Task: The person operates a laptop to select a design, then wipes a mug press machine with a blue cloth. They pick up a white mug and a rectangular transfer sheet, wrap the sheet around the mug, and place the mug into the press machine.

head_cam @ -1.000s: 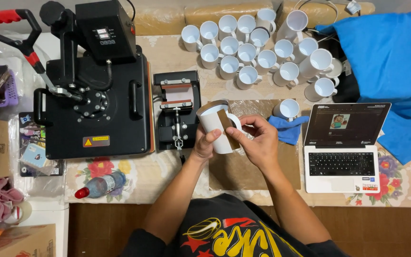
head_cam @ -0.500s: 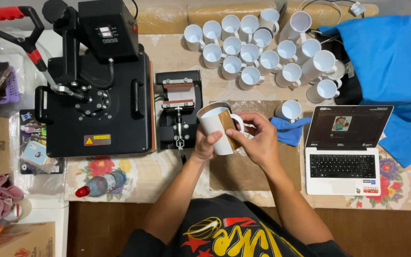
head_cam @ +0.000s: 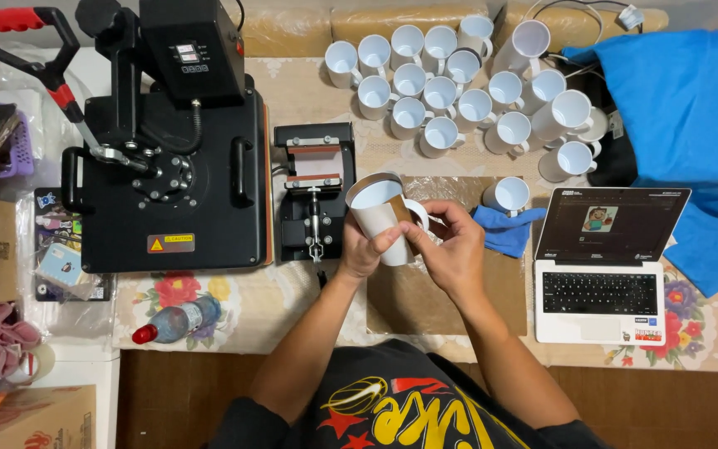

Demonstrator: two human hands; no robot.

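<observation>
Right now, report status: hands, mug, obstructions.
Left hand grips white mug. Right hand pinches brown paper strip at mug's side. Mug press just left; nothing between.

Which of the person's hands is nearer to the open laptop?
Right. The right hand is on the white mug, on the side facing the laptop, with a blue cloth between. The left hand grips the mug's far side, next to the small mug press.

Small print workshop for mugs. Large black flat heat press with red-tipped lever (head_cam: 168,158) dominates the table (head_cam: 292,299); small black clamp-style mug press (head_cam: 316,193) just right of it, cluster of blank white ceramic mugs (head_cam: 459,91) further right, open white laptop (head_cam: 604,266) beyond.
</observation>
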